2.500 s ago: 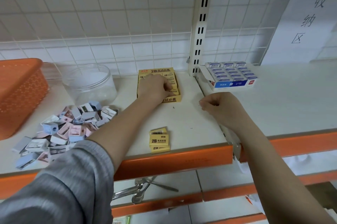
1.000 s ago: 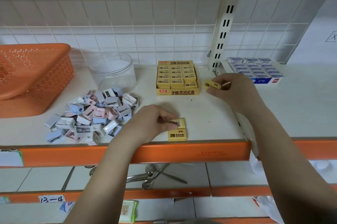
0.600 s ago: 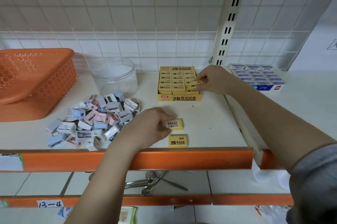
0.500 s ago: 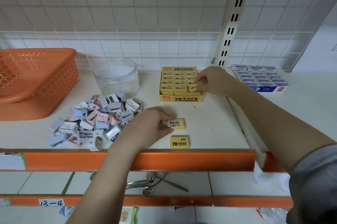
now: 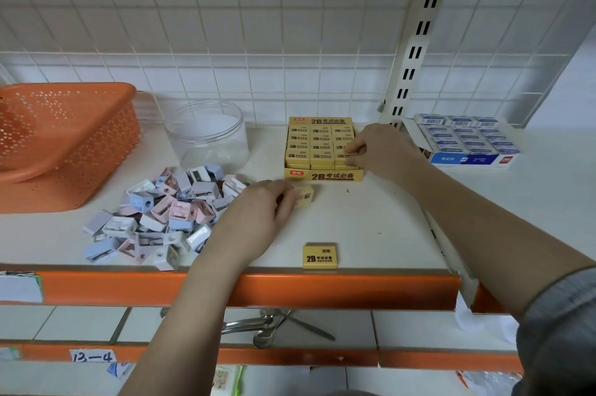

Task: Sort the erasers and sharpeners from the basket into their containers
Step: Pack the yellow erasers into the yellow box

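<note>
Pinching a yellow eraser (image 5: 305,196) in the left hand (image 5: 258,218), just above the shelf (image 5: 371,221) in front of the yellow eraser box (image 5: 323,175). Pressing curled right hand (image 5: 377,150) fingertips onto the erasers at the box's right edge; whether gripping one, cannot tell. Lying alone near the shelf's front lip: another yellow eraser (image 5: 320,256). Sitting heaped left of the hands: sharpeners (image 5: 164,215), between orange basket (image 5: 64,144) and clear jar (image 5: 208,134).

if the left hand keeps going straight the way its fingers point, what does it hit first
Most likely the front wall of the yellow cardboard eraser box. The left hand, holding a small yellow eraser, points up and right toward it, with only bare white shelf between. Depth is hard to judge.
</note>
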